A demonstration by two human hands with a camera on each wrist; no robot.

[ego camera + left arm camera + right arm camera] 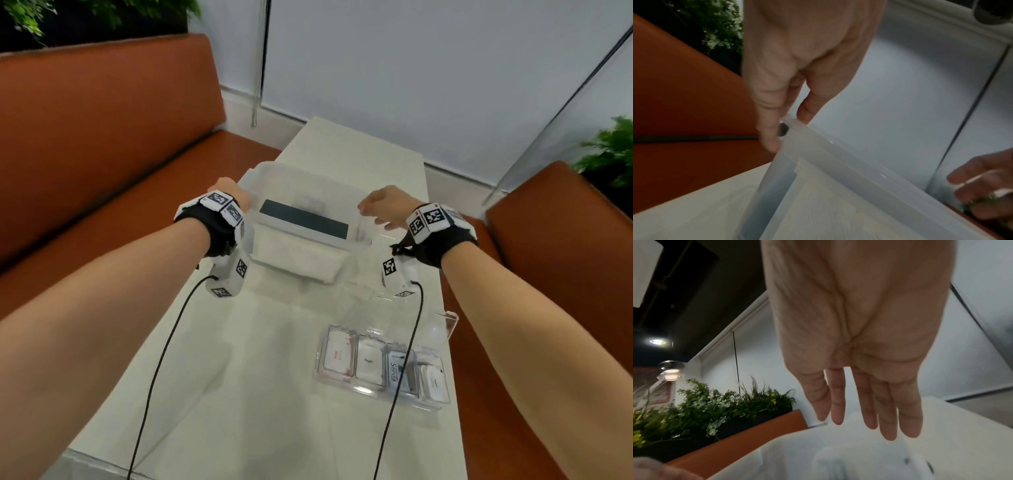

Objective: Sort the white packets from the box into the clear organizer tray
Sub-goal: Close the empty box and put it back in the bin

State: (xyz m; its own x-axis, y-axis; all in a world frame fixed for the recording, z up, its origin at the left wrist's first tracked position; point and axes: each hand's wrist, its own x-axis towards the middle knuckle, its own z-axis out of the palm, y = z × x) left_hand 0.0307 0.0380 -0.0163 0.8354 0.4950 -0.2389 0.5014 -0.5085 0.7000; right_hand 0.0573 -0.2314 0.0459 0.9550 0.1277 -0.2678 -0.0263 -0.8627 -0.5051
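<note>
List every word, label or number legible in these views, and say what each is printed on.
"Stevia": on a white packet in the clear plastic organizer tray.
Red print on another white packet: too blurred.
Black-and-white square marker codes on the wrist bands: patterns, no words.
Dark flat item in the translucent box: nothing legible.

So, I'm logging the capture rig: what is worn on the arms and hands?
Both forearms are bare, with no sleeves. The left hand and right hand are ungloved. Each wrist carries a black strap with white blocks bearing black square markers, and a thin black cable trails from each unit.
</note>
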